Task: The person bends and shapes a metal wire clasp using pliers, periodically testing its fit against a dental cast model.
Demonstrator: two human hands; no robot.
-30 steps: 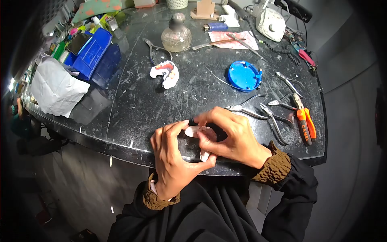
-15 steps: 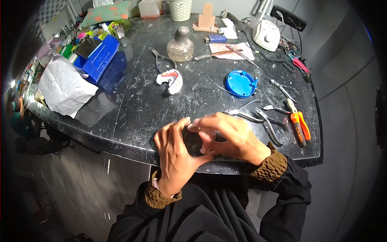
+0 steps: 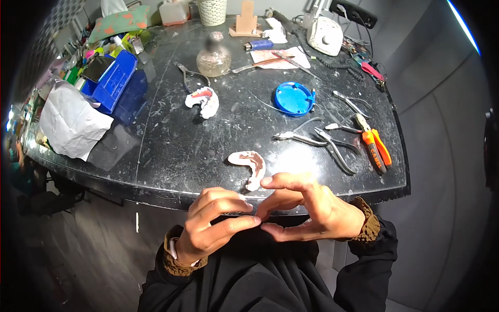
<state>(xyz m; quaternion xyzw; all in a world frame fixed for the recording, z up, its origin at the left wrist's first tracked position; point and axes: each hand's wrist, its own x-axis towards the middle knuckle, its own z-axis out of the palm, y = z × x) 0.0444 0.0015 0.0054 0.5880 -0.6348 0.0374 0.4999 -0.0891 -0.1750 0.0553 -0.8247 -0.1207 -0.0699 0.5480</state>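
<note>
Just beyond my hands, a dental cast [image 3: 257,165] with a reddish-brown inner side lies on the dark table, apart from my left hand. My left hand [image 3: 215,222] is at the table's front edge, its fingers bent but apart. Opposite it, my right hand [image 3: 319,210] is open in a C shape, its index fingertip close to the cast's near end. The fingertips of both hands come together at the middle; I make out nothing held there. A second dental cast [image 3: 209,104] with a red part sits farther back, beside wire cutters [image 3: 189,78].
Several pliers [image 3: 335,151], including orange-handled ones [image 3: 378,151], lie at right near a round blue case [image 3: 293,99]. Behind are a glass burner bottle [image 3: 213,60], carving tools [image 3: 260,63] and a white device [image 3: 325,37]. A blue bin [image 3: 117,83] and crumpled paper [image 3: 73,122] are at left.
The dental cast that was between my hands now lies on the table, let go. Both hands have drawn back toward my body, and the view has shifted slightly.
</note>
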